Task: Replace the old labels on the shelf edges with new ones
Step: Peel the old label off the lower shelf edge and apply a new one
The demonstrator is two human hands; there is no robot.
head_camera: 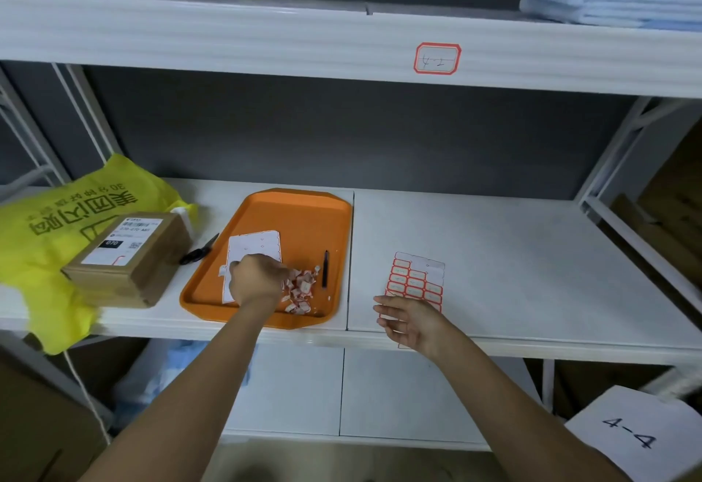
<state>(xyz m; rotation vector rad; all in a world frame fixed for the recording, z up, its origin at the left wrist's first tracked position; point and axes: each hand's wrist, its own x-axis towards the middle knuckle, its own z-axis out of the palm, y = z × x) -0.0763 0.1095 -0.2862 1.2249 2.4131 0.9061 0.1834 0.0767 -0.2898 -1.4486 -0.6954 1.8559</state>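
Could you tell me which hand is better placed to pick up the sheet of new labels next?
Probably right. The right hand lies open at the near edge of the red-bordered label sheet, while the left hand is over the orange tray, at the crumpled old labels.

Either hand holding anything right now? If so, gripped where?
Right hand: open by the near end of the label sheet, holding nothing. Left hand: at the crumpled old labels in the orange tray; whether it pinches one cannot be told.
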